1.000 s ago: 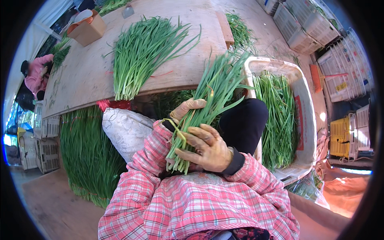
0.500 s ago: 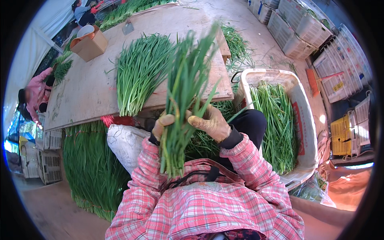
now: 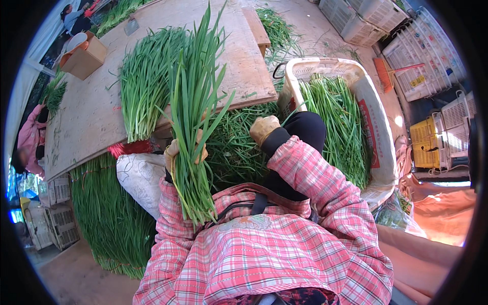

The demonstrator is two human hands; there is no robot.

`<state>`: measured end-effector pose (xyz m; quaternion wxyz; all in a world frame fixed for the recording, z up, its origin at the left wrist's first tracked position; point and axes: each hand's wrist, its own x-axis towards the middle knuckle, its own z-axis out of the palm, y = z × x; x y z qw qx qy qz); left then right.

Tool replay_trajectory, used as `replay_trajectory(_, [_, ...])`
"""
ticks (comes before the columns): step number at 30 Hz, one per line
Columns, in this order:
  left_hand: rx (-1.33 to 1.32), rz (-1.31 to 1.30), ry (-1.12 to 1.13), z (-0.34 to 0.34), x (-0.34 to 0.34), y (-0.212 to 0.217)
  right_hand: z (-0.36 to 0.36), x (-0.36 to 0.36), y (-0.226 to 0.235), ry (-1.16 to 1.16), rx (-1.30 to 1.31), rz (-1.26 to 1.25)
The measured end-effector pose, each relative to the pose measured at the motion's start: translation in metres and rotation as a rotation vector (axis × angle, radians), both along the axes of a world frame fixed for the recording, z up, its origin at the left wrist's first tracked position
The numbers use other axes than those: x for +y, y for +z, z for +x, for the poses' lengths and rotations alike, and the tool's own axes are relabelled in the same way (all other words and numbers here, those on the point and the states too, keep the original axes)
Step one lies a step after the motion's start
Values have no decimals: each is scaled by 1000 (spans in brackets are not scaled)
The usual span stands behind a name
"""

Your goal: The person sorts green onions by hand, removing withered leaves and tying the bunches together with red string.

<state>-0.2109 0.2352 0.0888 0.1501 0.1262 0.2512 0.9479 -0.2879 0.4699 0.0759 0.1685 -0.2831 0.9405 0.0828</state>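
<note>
A bunch of garlic chives stands tilted in front of me, leaf tips up and away, pale stem ends near my lap. My gloved left hand is wrapped round its lower part. To the right, apart from the bunch, my gloved right hand is closed above a heap of loose leaves; anything inside its fingers is hidden. A laid-out pile of chives rests on the wooden board table, just beyond the held bunch.
A white crate full of chives stands at my right. Tied chive bundles and a white sack are at my left. The table bears a cardboard box. Stacked crates line the far right; a person in pink is far left.
My right hand has come away from the bunch, moving right and closing over the loose leaves. The bunch, in my left hand, has shifted left. The whole view has turned slightly.
</note>
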Motion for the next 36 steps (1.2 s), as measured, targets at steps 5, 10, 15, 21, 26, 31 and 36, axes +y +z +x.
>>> replay_trajectory(5, [-11, 62, 8, 7, -9, 1, -19, 40, 33, -156, -67, 79])
replay_trajectory(10, [-65, 61, 46, 6, -11, 2, -39, 97, 60, -402, 160, -240])
replay_trajectory(15, [-107, 90, 18, 7, -4, 5, -52, 186, 53, -508, 226, 8])
replay_trajectory(21, [-273, -298, 101, 8, 24, 51, 16, 62, 88, -137, -11, -844])
replay_trajectory(26, [91, -462, 348, -34, 67, 70, 4, -23, 97, -222, -585, -1693])
replay_trajectory(31, [416, -709, 640, -83, 72, 117, -22, -43, 154, -307, -431, -1878])
replay_trajectory(36, [582, -927, 522, -129, 48, 143, -70, -49, 156, 78, -164, -1939])
